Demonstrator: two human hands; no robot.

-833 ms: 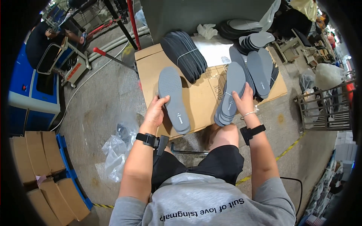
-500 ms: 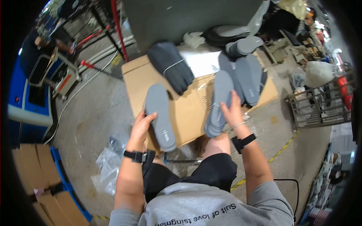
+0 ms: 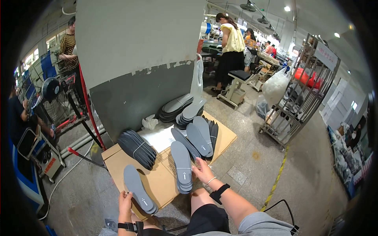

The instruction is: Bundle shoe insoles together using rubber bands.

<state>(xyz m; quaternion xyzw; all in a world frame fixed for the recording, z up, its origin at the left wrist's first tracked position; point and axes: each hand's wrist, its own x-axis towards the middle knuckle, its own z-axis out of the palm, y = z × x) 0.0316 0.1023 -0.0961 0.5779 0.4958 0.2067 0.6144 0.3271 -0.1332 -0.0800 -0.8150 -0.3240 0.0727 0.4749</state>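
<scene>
- Closed on the outer edge of the near-left stack of grey insoles (image 3: pixel 138 187) with the fingers of the left hand (image 3: pixel 125 201); tilted along the near edge of the cardboard-covered table (image 3: pixel 112 159), perhaps lifted, perhaps resting: hard to tell.
- Placed at the right edge of the middle stack of grey insoles (image 3: pixel 181 155) with the fingers of the right hand (image 3: pixel 203 172); impossible to tell whether gripping or merely touching.
- Crossed by a thin pale band (image 3: pixel 184 168) on the middle stack; no such band visible on the near-left one.
- Farther back on the left, also strapped with a pale tie: a thick bundle of dark insoles (image 3: pixel 136 151).
- Beyond the middle stack, to the right: overlapping grey insoles (image 3: pixel 198 137), just beside a dark bundle (image 3: pixel 214 137) at the right.
- At the rear, near the painted pillar (image 3: pixel 157 84): a dark stack with a grey top (image 3: pixel 177 104) and a fanned grey stack (image 3: pixel 191 111), seemingly loose.
- Judging by bands alone, apparently done: the thick dark bundle and the middle stack. Apparently left unbound: the near-left stack and the rear stacks, with undersides and far sides hidden.
</scene>
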